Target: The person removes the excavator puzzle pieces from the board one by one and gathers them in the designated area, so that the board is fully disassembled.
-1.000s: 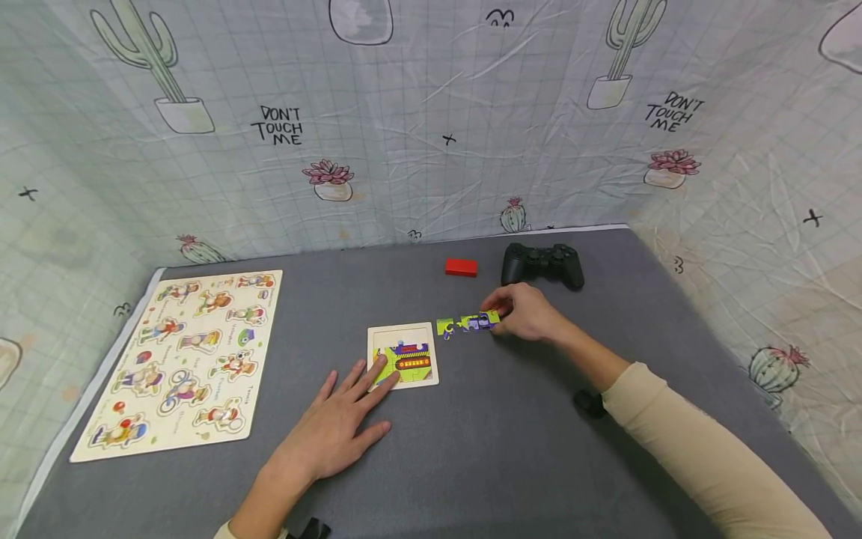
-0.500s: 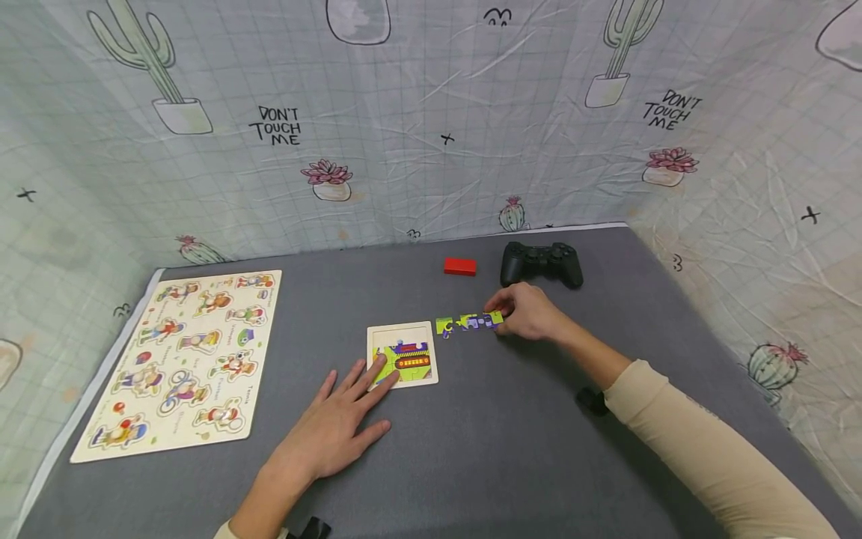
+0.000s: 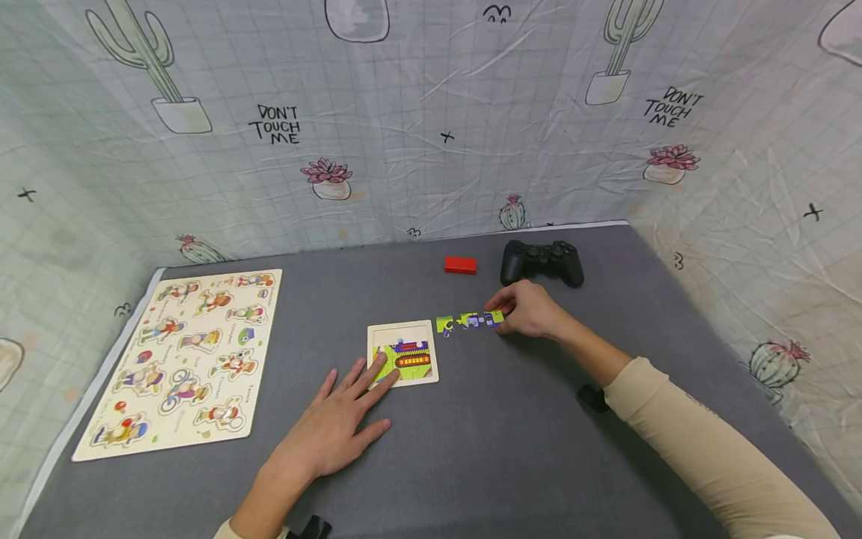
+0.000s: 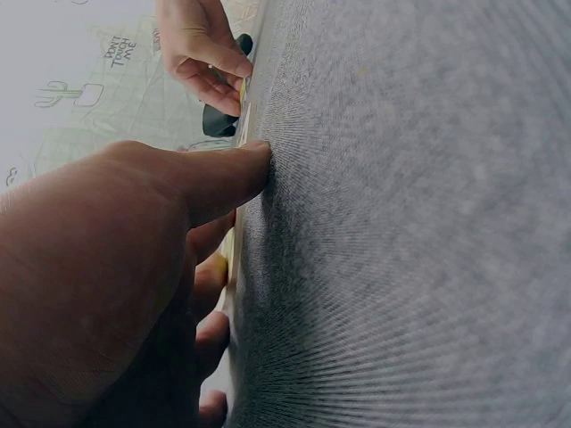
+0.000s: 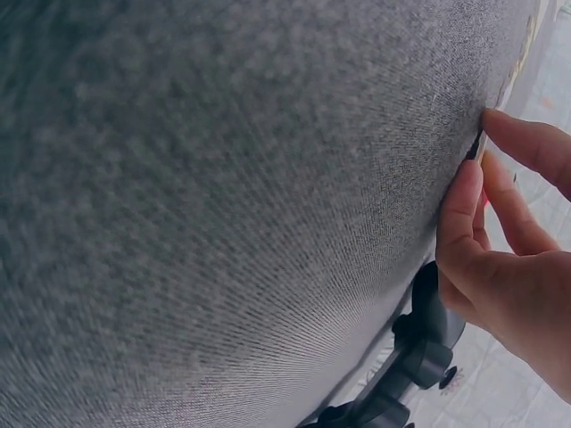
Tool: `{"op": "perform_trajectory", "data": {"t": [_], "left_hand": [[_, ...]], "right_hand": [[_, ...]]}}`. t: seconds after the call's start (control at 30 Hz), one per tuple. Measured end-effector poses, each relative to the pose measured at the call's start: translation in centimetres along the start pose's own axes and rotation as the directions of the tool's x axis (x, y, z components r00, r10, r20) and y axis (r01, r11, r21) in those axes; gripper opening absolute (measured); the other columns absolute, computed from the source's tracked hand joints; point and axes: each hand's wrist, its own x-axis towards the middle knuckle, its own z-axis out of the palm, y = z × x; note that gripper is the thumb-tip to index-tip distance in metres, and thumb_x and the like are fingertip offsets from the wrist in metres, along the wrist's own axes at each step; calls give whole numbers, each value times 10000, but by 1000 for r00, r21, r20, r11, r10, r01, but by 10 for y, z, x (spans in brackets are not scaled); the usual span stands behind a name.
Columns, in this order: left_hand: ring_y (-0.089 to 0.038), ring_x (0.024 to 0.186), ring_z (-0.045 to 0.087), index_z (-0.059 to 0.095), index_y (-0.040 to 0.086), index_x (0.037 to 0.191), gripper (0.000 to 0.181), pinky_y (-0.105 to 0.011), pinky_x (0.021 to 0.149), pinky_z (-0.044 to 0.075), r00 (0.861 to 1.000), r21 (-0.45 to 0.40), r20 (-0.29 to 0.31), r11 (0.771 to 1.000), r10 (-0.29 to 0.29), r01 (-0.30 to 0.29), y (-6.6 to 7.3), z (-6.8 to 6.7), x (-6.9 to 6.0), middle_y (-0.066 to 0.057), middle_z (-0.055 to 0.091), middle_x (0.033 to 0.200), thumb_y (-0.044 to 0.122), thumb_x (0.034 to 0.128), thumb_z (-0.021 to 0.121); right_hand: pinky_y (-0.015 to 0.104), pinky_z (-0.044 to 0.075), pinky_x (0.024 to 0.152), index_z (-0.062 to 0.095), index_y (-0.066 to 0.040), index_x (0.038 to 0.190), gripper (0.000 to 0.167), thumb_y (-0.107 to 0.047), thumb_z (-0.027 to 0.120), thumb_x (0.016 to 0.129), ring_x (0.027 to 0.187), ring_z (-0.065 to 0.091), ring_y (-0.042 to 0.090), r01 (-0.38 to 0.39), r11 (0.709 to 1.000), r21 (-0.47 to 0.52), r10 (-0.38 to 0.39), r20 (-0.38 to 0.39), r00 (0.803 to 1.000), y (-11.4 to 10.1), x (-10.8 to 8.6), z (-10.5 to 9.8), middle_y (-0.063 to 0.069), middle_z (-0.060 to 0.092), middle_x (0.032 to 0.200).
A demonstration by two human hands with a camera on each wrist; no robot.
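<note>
My left hand [image 3: 330,430] lies spread on the grey table, with its fingertips resting on the lower left of a small wooden puzzle tray [image 3: 400,326]. Joined jigsaw pieces [image 3: 412,362] with a red, purple and green vehicle picture fill the tray's lower part; its upper strip is bare wood. Right of the tray, loose jigsaw pieces [image 3: 469,321] lie in a row, a green one [image 3: 444,324] nearest the tray. At the row's right end, my right hand [image 3: 528,308] pinches a green and purple jigsaw piece [image 3: 497,317] between thumb and fingers. The right wrist view shows that piece only edge-on.
A black game controller [image 3: 542,263] lies just behind my right hand. Left of it is a red block [image 3: 461,266]. A large wooden picture board [image 3: 202,340] covers the table's left side. Printed cloth walls [image 3: 404,180] bound the back and sides.
My right hand has shifted slightly to the right with the end piece of the row, then held nearly still. The left hand and the tray have stayed in place.
</note>
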Motion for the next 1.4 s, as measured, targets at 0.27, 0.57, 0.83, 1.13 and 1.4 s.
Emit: {"op": "perform_trajectory", "data": {"t": [0.27,0.57,0.83,1.13,1.4], "left_hand": [[-327,1608,225,366,286,1635,703,-672,1256,171,1000,4,4,1000,-4,4,1,0,0,35,203,1748,466,1014,642],[-329,1604,238,377,278,1631,706,-666,1256,182,1000,15,-3,1000,0,0,1,1,0,25,214,1745,470,1009,650],[-329,1603,241,378,276,1630,702,-669,1252,189,1000,20,-3,1000,2,-2,1,0,0,28,206,1747,463,1011,650],[-322,1608,228,371,282,1633,698,-663,1257,183,1000,29,17,1000,-9,8,2,0,0,30,195,1749,478,1017,635],[-321,1609,224,353,293,1638,705,-665,1256,181,1000,39,20,999,-14,13,2,-1,0,36,189,1752,481,1019,633]], "right_hand": [[392,550,876,790,-69,1153,373,-21,872,793,1002,653,237,4,1000,0,-4,6,1000,1,-1,0,94,757,1080],[381,536,869,778,-59,1165,370,-26,864,807,995,617,246,9,1000,-4,-9,21,1000,1,-1,-1,112,723,1088],[371,541,869,780,-64,1157,359,-21,860,810,985,617,242,15,1000,-13,-14,22,1000,0,0,-1,100,722,1079],[406,548,903,763,-45,1183,391,-24,868,807,1010,626,257,39,999,-38,-38,21,999,-1,-1,-1,123,720,1119],[423,542,912,747,-46,1214,432,-54,877,802,1023,636,262,37,998,-47,-36,12,999,-5,0,-4,133,711,1140]]}}
